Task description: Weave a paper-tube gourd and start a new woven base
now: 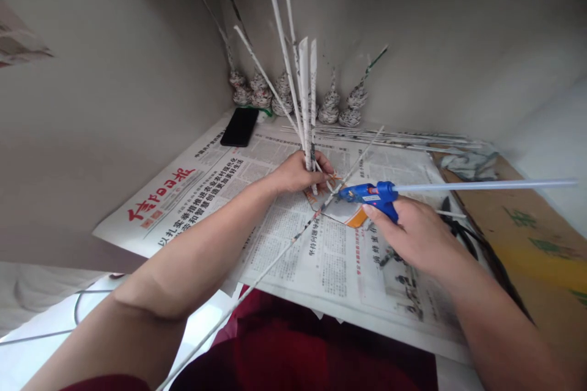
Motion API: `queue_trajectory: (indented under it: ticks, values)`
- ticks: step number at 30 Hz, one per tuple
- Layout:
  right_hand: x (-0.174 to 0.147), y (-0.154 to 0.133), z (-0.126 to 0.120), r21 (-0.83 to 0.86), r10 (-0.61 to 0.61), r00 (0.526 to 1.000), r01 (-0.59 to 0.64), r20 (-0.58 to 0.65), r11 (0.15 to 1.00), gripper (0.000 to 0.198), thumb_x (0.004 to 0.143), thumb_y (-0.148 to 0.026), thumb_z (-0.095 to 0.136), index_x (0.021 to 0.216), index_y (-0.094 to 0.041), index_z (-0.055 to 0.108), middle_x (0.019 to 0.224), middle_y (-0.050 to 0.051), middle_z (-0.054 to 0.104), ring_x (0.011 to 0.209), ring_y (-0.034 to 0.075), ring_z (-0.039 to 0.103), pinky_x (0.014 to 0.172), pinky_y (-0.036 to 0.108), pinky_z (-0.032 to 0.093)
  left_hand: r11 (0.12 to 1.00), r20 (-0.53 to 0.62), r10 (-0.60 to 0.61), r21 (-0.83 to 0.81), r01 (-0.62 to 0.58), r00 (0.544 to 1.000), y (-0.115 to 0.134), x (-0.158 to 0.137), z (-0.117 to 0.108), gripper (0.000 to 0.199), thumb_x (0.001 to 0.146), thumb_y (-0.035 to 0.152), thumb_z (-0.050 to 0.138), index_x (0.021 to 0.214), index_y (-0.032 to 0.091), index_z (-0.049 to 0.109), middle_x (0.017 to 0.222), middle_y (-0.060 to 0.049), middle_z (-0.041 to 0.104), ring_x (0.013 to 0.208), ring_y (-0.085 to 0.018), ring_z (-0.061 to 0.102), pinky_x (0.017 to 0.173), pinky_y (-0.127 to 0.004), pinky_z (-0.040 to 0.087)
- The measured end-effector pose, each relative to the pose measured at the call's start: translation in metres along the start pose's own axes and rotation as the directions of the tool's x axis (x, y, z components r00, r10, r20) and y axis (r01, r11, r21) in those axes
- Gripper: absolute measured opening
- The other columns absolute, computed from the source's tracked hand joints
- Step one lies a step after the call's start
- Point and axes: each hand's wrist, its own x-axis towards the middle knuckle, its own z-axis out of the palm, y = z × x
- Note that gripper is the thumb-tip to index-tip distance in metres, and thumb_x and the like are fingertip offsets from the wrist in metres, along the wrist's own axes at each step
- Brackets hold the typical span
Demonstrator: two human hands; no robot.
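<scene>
My right hand (419,235) is wrapped round a blue hot glue gun (373,195), with a long clear glue stick (486,185) reaching out of its back. The gun's nozzle points left, close to where thin paper sticks cross. My left hand (305,174) is closed round the lower ends of several upright rolled newspaper sticks (304,85), which fan out above it. A long paper stick (284,252) runs diagonally under the nozzle, from my lap towards the back. Beneath the work lies a flat piece with an orange edge (356,219). My left fingertips are partly hidden.
Newspaper (284,256) covers the work surface. A black phone (239,126) lies at the back left. Several gourd-shaped woven paper pieces (356,101) stand along the wall. Loose paper sticks (394,136), a crumpled cloth (470,165) and cardboard (518,214) are to the right.
</scene>
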Motion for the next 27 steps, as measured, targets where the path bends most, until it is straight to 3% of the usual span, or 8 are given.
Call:
queue_trajectory:
  ticks: [8,17,27]
  values:
    - [0.0,0.0011,0.0004,-0.02,-0.032,0.999,0.032,-0.006,0.999,0.04,0.091,-0.05,0.042,0.063,-0.022,0.051,0.055,0.003,0.054,0.053,0.019,0.051,0.052,0.031,0.034,1.0,0.038,0.005,0.022,-0.006,0.999,0.0028,-0.0009,-0.0023,0.011,0.072,0.009,0.063,0.083,0.011,0.06,0.066,0.0,0.065,0.058,-0.011,0.063,0.056,-0.023,0.051]
    - [-0.0007,0.0016,0.0015,-0.019,-0.037,0.999,0.037,0.003,0.999,0.041,0.091,-0.051,0.041,0.063,-0.023,0.051,0.057,0.004,0.055,0.056,0.02,0.053,0.054,0.032,0.036,1.0,-0.016,-0.029,-0.008,0.029,0.999,0.0001,0.0012,-0.0052,0.017,0.069,0.009,0.066,0.085,0.012,0.059,0.06,0.001,0.064,0.053,-0.011,0.062,0.052,-0.022,0.05]
    - [-0.0018,0.0038,0.0009,0.03,-0.045,0.999,0.046,-0.029,0.998,0.037,0.09,-0.049,0.045,0.069,-0.022,0.058,0.057,0.004,0.058,0.054,0.018,0.054,0.052,0.031,0.037,0.999,0.031,-0.017,-0.031,0.018,0.999,0.001,0.0004,-0.0053,0.016,0.069,0.009,0.065,0.084,0.011,0.06,0.064,-0.001,0.065,0.057,-0.012,0.062,0.055,-0.024,0.051]
